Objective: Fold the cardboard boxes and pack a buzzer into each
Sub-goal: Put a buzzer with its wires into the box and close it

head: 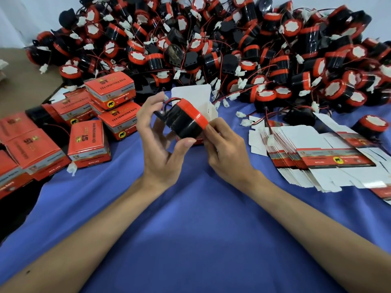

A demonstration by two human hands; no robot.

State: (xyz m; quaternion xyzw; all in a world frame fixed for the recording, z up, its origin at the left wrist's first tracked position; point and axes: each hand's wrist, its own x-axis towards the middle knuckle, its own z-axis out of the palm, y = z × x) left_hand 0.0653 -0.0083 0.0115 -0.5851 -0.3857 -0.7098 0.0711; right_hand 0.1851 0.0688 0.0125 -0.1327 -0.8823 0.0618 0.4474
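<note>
A black buzzer with a red rim (184,118) is held above the blue cloth at the centre. My left hand (160,140) grips it from the left, thumb under it and fingers behind. My right hand (224,149) pinches its red rim from the right. Right behind the buzzer stands an opened white cardboard box (192,95) with its flap up; its lower part is hidden by the buzzer and my hands. Red and black wires run from the buzzer's top.
A big heap of buzzers (211,45) with white plugs fills the back. Several closed red boxes (88,142) are stacked at the left. A fanned stack of flat unfolded boxes (317,159) lies at the right on the blue cloth (190,218).
</note>
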